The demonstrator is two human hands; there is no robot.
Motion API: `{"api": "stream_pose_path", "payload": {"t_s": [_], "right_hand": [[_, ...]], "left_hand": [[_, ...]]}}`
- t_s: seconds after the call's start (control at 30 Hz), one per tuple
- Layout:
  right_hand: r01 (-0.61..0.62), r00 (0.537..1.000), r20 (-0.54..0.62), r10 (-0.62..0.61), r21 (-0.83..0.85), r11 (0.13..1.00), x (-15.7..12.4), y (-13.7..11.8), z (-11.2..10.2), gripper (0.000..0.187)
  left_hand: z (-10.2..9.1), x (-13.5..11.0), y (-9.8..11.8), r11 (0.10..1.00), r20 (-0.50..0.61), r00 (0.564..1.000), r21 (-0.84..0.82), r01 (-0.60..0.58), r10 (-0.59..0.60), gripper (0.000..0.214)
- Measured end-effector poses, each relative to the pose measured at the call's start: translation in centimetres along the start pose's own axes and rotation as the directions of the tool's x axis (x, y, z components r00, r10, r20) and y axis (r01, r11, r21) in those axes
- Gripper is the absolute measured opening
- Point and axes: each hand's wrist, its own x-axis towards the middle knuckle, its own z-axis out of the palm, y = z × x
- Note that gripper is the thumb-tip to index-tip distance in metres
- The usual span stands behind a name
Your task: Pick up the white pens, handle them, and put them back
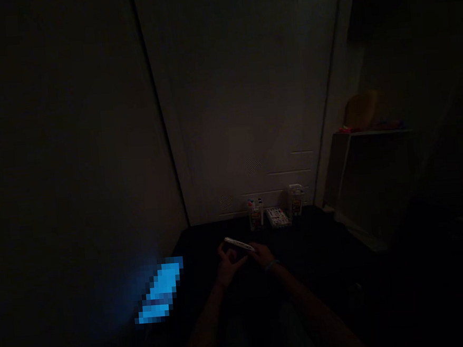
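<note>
The room is very dark. My left hand (227,266) and my right hand (264,256) meet over a dark surface (319,241), both closed on a thin, pale, flat object (238,244) that I cannot name. The left fingers curl under its near end and the right hand grips its far side. A band shows on my right wrist. Both forearms reach in from the bottom of the view.
A glowing blue screen (160,290) lies at the left of the dark surface. Small bottles (255,213), a patterned box (278,217) and another bottle (296,200) stand by the pale door (242,98). A low shelf (369,169) is at the right.
</note>
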Motion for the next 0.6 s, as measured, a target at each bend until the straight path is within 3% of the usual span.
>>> {"api": "stream_pose_path", "payload": {"t_s": [0.1,0.2,0.3,0.43,0.6], "right_hand": [[0.031,0.999,0.026,-0.032,0.030,0.999,-0.5,0.4,-0.7,0.025],[0.033,0.997,0.071,-0.038,0.062,0.997,-0.8,0.2,-0.3,0.025],[-0.022,1.000,0.010,0.020,0.212,0.977,-0.7,-0.2,-0.3,0.028],[-0.100,0.993,-0.003,0.115,0.467,0.879,-0.6,-0.6,-1.3,0.034],[-0.163,0.984,0.026,0.176,0.524,0.836,-0.8,-0.8,-2.1,0.039]], "left_hand": [[-0.2,0.2,0.6,0.979,-0.050,0.998,-0.203,0.031,-0.042,0.064],[-0.5,0.4,0.9,0.977,-0.072,0.994,-0.199,0.072,-0.088,0.046],[-1.0,0.6,0.9,0.982,-0.128,0.984,-0.153,0.106,-0.126,0.046],[-1.4,0.8,0.6,0.984,-0.182,0.977,-0.158,0.084,-0.112,0.048],[-1.1,0.7,0.1,0.972,-0.210,0.969,-0.218,0.085,-0.131,0.053]]}}
